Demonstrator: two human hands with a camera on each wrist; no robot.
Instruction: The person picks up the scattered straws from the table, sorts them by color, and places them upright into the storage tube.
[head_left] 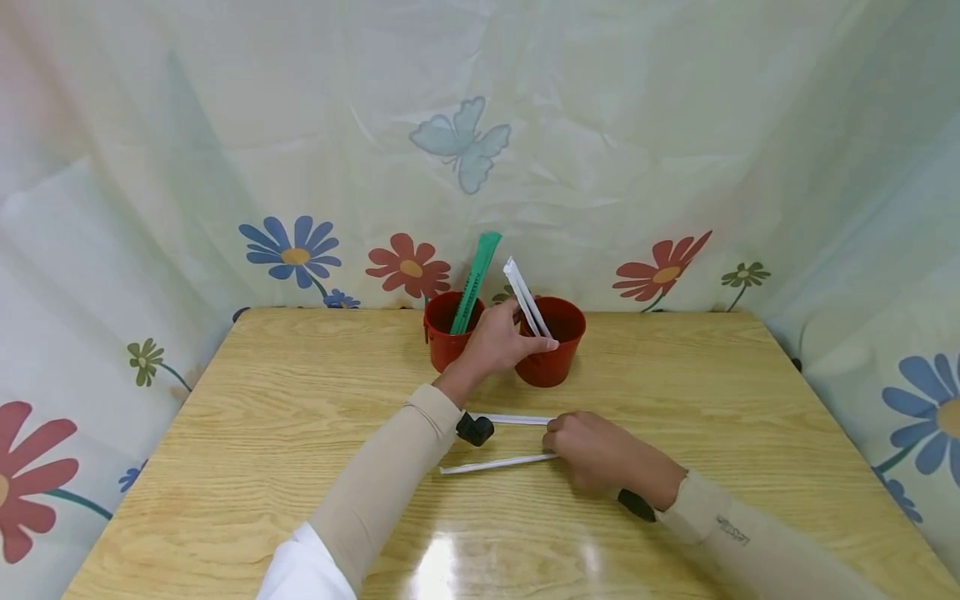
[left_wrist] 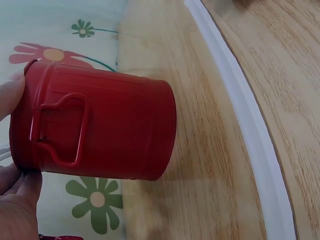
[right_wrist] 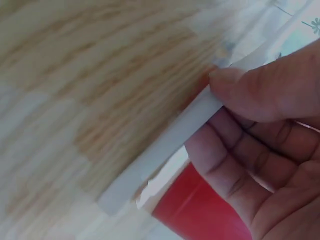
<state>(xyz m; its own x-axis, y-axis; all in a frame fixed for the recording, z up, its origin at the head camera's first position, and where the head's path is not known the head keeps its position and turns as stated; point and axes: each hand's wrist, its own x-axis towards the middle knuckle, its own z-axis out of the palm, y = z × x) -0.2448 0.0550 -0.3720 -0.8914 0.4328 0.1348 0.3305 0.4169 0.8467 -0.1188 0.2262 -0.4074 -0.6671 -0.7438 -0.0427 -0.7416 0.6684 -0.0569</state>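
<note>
Two red metal buckets stand at the table's back. My left hand (head_left: 498, 337) grips the right bucket (head_left: 551, 362) near its rim, with thumb and fingers on opposite sides; this bucket's side handle (left_wrist: 82, 130) faces the left wrist camera. White paper-wrapped straws (head_left: 528, 300) lean out of it beside the hand. In the left bucket (head_left: 447, 350) stands a green-wrapped straw (head_left: 476, 283). My right hand (head_left: 596, 450) pinches a white wrapped straw (right_wrist: 170, 135) between thumb and fingers, in front of the buckets. Another white straw (head_left: 512, 419) lies on the table just beyond it.
The wooden table (head_left: 300, 400) ends at a flower-print curtain (head_left: 600, 150), which hangs behind and along both sides. A black wrist camera (head_left: 476, 429) sits below my left wrist, overlapping the far straw's end in the head view.
</note>
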